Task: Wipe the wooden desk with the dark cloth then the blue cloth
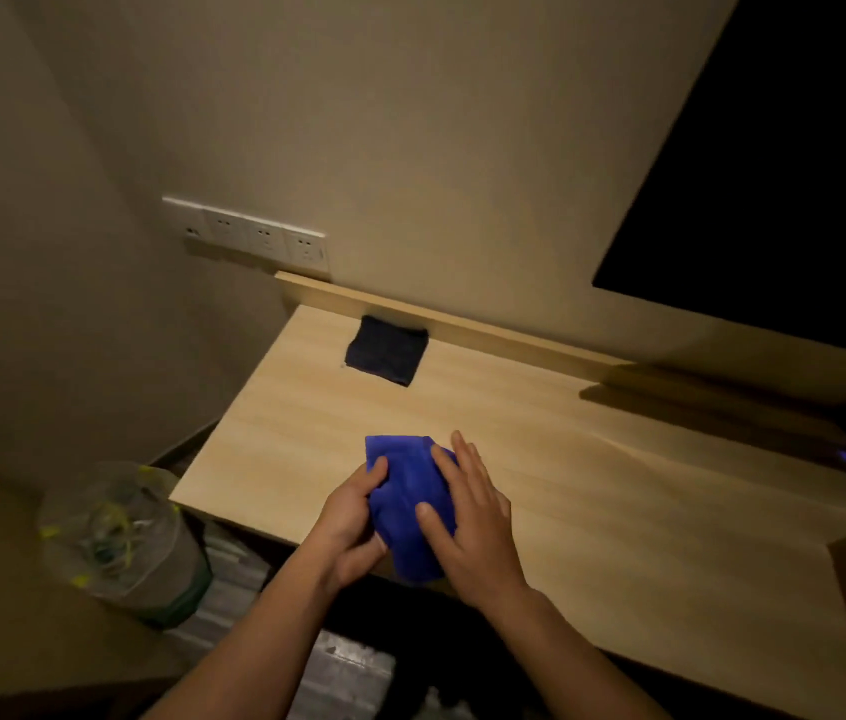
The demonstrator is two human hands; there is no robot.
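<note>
Blue-cloth step, judging by layout: the dark cloth (387, 349) lies folded flat at the back of the wooden desk (592, 491), just beside the raised back ledge (462, 324), with no hand on it, so the dark pass looks finished or set aside. The blue cloth (410, 506) sits at the desk's near edge, its lower end hanging slightly past the edge. Left hand (353, 517) grips the cloth's left side, fingers curled closed on the fabric with thumb on top. Right hand (472, 511) lies on the cloth's right side, fingers spread open and flat, not clenched; looks like pressing or smoothing, not grasping. Probably folding or bunching the cloth into a pad before wiping, but cannot tell for sure. Next move calls for flattening the blue cloth on the wood, one palm pressing down, then sweeping across the bare desk surface to the right and toward the back. Lined bin (124, 537) stands on the floor left of the desk, and wall sockets (254, 236) are above the corner, both irrelevant.
</note>
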